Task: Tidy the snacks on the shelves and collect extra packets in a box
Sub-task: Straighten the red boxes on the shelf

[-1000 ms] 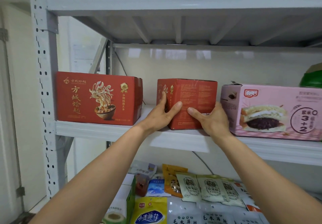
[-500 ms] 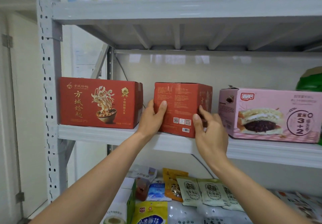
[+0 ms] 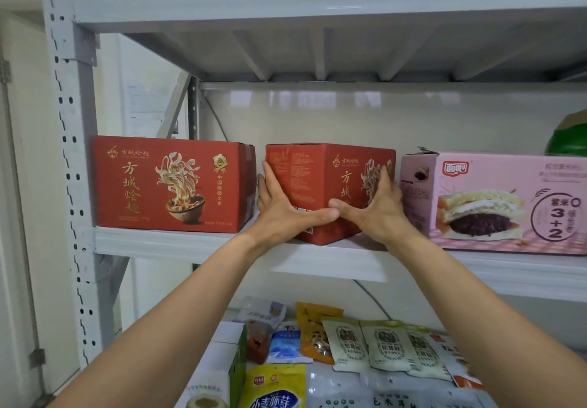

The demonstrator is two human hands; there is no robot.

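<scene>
- Left hand (image 3: 279, 209) and right hand (image 3: 379, 210) press flat, fingers straight, against the red box (image 3: 320, 182) at frame centre.
- Stiff cardboard, probably weighty; steer it by opposite faces.

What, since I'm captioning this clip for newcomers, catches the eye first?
The left hand and right hand press flat on a red noodle box standing corner-forward on the middle shelf. A matching red box sits to its left, a pink cake box to its right. Snack packets lie spread out lower down.
</scene>
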